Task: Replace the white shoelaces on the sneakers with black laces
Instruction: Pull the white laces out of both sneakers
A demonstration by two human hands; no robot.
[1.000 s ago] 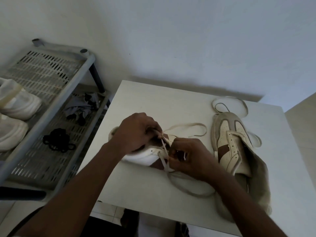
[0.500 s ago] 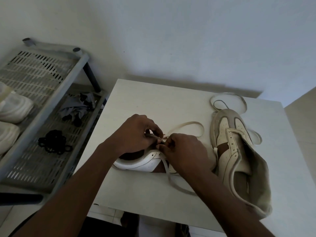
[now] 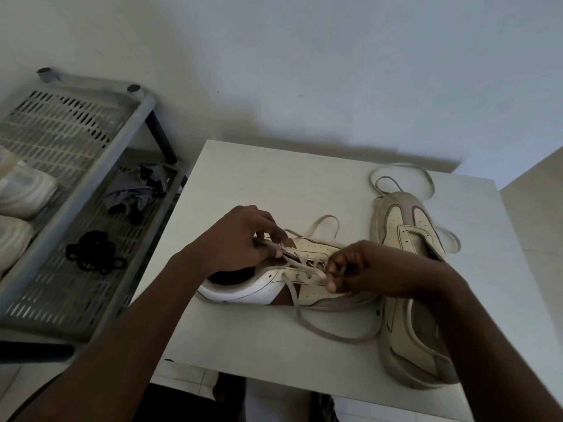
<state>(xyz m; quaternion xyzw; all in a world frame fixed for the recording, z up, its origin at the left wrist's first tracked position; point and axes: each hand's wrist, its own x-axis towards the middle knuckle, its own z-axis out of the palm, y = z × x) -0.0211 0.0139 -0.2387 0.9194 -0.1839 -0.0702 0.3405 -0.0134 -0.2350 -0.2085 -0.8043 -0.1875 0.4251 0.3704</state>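
Observation:
A cream and white sneaker point(image 3: 265, 289) lies on its side on the white table point(image 3: 243, 184), its white lace point(image 3: 307, 318) partly threaded and trailing in a loop toward the front. My left hand point(image 3: 240, 239) grips the sneaker's upper edge and pinches the lace near the top eyelets. My right hand point(image 3: 362, 269) pinches a lace strand at the lower eyelets. A second sneaker point(image 3: 408, 269) lies to the right with no lace in it; a loose white lace point(image 3: 399, 175) curls behind it. Black laces point(image 3: 91, 252) sit bunched on the rack's lower shelf.
A grey slatted shoe rack point(image 3: 70, 166) stands left of the table, holding white shoes point(image 3: 21, 190) on top and a dark crumpled cloth point(image 3: 137, 194) below. A wall rises close behind the table.
My right hand has moved right along the sneaker, pulling the lace out sideways. The left hand stays on the sneaker's top. More of the sneaker's side shows now.

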